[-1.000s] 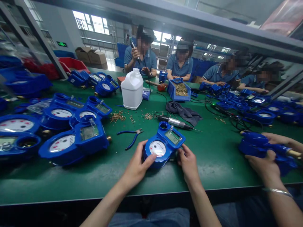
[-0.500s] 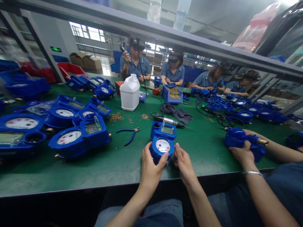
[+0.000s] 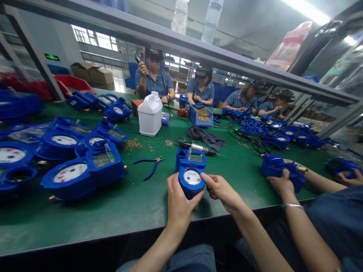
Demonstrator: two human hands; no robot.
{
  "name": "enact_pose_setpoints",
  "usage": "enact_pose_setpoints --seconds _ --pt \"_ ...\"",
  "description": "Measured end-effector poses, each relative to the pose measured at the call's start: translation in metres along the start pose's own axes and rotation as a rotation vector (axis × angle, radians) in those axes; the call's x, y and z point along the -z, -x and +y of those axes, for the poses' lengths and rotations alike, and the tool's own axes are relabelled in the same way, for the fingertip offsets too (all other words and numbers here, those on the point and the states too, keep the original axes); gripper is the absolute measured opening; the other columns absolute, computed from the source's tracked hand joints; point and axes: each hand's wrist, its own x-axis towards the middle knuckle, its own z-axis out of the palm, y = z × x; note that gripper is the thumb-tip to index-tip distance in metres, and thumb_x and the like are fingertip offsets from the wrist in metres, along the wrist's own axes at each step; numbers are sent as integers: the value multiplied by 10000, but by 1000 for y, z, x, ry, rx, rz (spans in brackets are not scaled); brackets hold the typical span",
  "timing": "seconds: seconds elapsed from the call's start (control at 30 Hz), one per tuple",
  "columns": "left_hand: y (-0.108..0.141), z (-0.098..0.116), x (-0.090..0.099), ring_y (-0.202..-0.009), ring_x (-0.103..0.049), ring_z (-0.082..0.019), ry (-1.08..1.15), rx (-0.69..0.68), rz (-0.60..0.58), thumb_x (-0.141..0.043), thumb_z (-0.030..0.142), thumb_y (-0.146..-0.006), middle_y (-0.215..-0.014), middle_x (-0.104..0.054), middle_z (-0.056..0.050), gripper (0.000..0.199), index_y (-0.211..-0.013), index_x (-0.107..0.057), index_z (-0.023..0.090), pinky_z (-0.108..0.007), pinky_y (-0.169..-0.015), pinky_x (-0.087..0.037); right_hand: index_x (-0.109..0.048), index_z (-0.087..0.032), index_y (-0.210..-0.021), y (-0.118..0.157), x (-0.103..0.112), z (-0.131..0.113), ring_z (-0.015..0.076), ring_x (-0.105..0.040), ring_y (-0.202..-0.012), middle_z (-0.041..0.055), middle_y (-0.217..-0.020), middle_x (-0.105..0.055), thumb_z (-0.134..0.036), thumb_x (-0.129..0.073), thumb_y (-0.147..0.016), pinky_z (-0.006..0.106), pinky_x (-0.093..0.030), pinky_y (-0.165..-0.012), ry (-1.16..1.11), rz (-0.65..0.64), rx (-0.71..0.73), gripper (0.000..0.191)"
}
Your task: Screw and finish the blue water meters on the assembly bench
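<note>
A blue water meter point(image 3: 190, 162) with a round white dial and a small grey display stands on the green bench in front of me. My left hand point(image 3: 180, 198) is wrapped around its near left side, the thumb lying across the front below the dial. At the right rim of the dial, my right hand point(image 3: 219, 189) pinches the casing with its forefinger on top; the other fingers are curled, and its thumb is hidden. Just beyond the meter lies a slim electric screwdriver point(image 3: 198, 147) with a cable. Blue-handled cutting pliers point(image 3: 150, 166) rest open to the left.
More blue meters point(image 3: 69, 172) crowd the left side. Loose screws point(image 3: 133, 143), a white jug point(image 3: 151, 113), a dark cloth point(image 3: 207, 136) and a blue bin of brass parts point(image 3: 201, 115) stand or lie farther back. At right, a co-worker's hand point(image 3: 282, 183) holds another meter.
My right hand has shifted from beside the meter up onto its right rim. My left thumb has slid down off the dial's edge. The view has turned slightly to the right.
</note>
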Motion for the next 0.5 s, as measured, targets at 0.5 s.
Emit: enact_pose_setpoints --seconds 0.5 --pt "-6 -14 44 -1142 -500 -223 -242 -203 -340 -488 387 -901 -1206 -484 -104 370 -1229 -416 233 -393 -974 -446 -592 -128 -700 -18 20 15 70 -289 -453 -41 -514 -392 -573 -591 -782 199 -206 -416 -40 67 61 452"
